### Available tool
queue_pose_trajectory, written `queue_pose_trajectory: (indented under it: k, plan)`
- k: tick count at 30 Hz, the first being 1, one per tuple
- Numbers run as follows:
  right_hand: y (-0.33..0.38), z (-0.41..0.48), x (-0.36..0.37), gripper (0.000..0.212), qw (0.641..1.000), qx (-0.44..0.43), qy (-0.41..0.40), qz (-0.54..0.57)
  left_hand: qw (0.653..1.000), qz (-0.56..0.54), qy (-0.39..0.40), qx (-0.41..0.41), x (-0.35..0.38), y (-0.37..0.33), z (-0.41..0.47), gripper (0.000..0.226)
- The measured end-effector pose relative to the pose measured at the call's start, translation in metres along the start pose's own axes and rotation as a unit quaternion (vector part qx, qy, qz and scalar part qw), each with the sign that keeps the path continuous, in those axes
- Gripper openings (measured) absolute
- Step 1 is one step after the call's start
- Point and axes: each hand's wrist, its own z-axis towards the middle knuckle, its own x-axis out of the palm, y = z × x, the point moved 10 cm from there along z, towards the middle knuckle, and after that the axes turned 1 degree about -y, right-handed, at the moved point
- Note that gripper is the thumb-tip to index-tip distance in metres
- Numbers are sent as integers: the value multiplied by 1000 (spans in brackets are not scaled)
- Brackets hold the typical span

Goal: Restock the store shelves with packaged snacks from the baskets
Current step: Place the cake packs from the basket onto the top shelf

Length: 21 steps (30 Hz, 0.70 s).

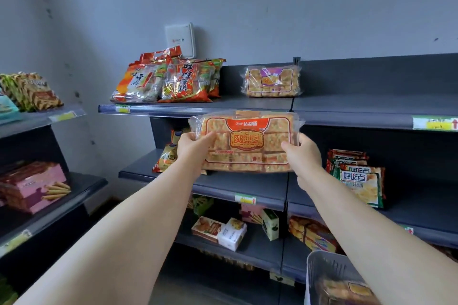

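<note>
Cracker pack [246,142] gripped by left hand [195,147], right hand [303,151], basket [312,270] cropped

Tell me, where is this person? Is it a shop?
Most likely a small shop. Dark shelves carry price tags on their front edges, bags of snacks sit in rows, and both hands hold a cracker pack up to the shelf, with a basket of more below.

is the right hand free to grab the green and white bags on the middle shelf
Probably not yet: the right hand and left hand both grip the cracker pack. The green and white bags stand unblocked just right of it.
</note>
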Motion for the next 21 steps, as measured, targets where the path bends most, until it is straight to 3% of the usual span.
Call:
queue_pose_trajectory:
  k: [7,17,21]
  plan:
    - [44,92,-14,15,998,-39,-33,23,997,-8,41,61,73,-70,61,44]
    - [78,183,-10,36,991,-131,-31,-11,984,-1,126,126,149,-120,138,49]
    - [68,219,-1,45,982,-135,-62,-116,980,71,78,166,172,-116,179,51]
